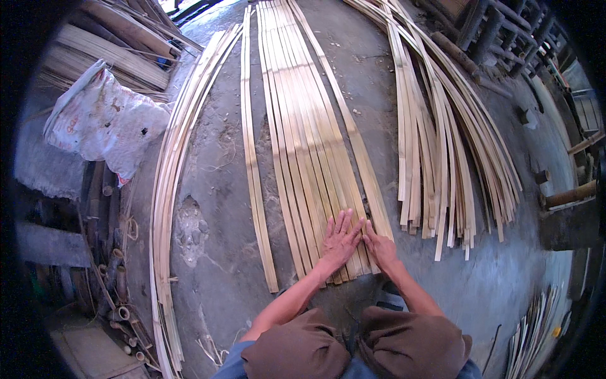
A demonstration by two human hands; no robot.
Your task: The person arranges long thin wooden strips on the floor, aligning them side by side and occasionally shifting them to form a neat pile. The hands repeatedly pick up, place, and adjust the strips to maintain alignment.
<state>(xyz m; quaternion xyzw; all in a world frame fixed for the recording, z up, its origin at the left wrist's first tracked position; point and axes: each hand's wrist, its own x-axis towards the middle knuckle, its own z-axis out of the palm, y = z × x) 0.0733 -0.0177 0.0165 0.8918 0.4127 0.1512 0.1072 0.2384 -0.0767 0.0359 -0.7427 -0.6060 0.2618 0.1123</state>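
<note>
On the floor [371, 82], a row of strips [305, 126] extends lengthwise straight ahead, its near part beneath the left hand [341, 244], the right hand [380, 248] at its right edge. Left grip flat, clamped on nothing; right grip's closure indeterminable. Strips pale tan, slender, with darker crosswise bands.

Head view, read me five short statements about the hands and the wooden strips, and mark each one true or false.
1. The left hand lies on the middle row of strips. True.
2. The right hand is far from the left. False: the two are side by side.
3. The fan of loose strips lies left of the middle row. False: it lies to the right.
4. A white sack is at the left of the view. True.
5. The trousers are yellow. False: they are brown.
</note>
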